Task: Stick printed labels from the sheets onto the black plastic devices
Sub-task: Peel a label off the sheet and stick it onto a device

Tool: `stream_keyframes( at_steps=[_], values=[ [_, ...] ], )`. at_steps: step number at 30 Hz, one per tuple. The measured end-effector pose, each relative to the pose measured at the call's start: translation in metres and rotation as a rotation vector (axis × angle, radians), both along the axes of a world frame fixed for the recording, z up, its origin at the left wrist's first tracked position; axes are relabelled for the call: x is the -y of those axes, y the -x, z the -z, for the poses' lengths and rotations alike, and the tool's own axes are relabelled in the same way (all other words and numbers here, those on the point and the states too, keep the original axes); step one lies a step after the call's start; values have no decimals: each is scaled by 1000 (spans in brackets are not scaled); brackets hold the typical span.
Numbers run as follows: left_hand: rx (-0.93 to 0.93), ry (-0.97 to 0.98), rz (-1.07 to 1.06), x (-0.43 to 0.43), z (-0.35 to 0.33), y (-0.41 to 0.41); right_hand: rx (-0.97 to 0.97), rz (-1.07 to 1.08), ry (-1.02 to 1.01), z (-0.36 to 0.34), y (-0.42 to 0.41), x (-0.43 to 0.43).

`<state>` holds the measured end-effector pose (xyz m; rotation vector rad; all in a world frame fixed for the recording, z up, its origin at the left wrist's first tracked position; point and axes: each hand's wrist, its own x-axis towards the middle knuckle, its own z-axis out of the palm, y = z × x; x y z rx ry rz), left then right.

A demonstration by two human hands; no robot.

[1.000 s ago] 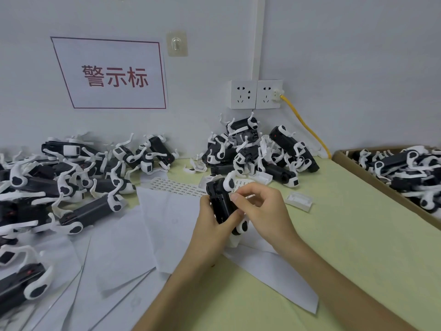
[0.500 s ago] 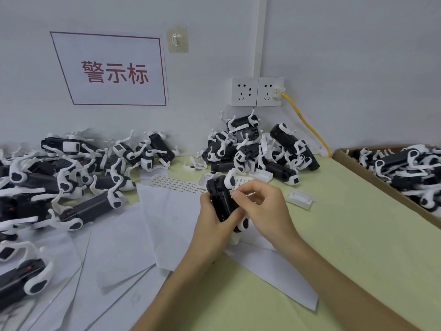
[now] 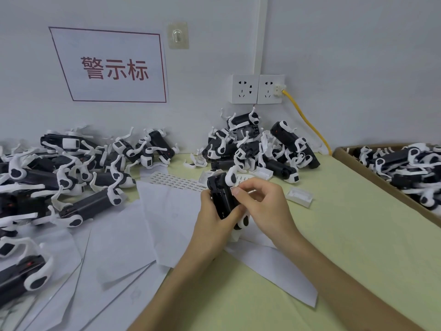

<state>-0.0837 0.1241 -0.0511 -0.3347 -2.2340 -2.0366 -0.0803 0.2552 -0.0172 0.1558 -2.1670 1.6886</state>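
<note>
My left hand [image 3: 211, 219] grips a black plastic device [image 3: 222, 195] with white end pieces, held upright above the table's middle. My right hand [image 3: 262, 204] is at the device's right side, its thumb and forefinger pinched together against the upper edge; whether a label is between them is too small to tell. A label sheet [image 3: 175, 181] with rows of small printed labels lies flat just behind the hands.
Piles of black-and-white devices lie at the left [image 3: 71, 177] and against the wall [image 3: 257, 149]. A cardboard box [image 3: 372, 177] at the right holds more. Blank backing sheets [image 3: 124, 237] cover the table's left. A small white tray [image 3: 299, 197] sits right of my hands.
The hands and the device stay almost where they were; my right fingers shift slightly along the device's upper edge. The camera view dips a little.
</note>
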Motion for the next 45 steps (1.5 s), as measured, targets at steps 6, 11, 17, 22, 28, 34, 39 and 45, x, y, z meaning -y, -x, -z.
stream_keyframes(
  at_steps=[6,11,17,22,28,34,39,45],
  values=[
    [6,6,-1,0,0,0,-2,-8,4,0,0,-1],
    [0,11,2,0,0,1,-1,-10,-1,1,1,-2],
    [-3,4,6,0,2,1,-9,-8,-4,1,1,-1],
    [-18,15,4,0,3,3,-7,6,-8,0,0,-1],
    [-35,31,10,0,4,2,-4,14,-13,0,0,-1],
    [-45,23,7,-1,3,-1,26,14,0,2,2,-2],
    [-35,31,29,0,2,0,149,-111,150,-1,6,-10],
    [30,-46,79,4,-5,0,224,-245,220,-3,10,-10]
  ],
)
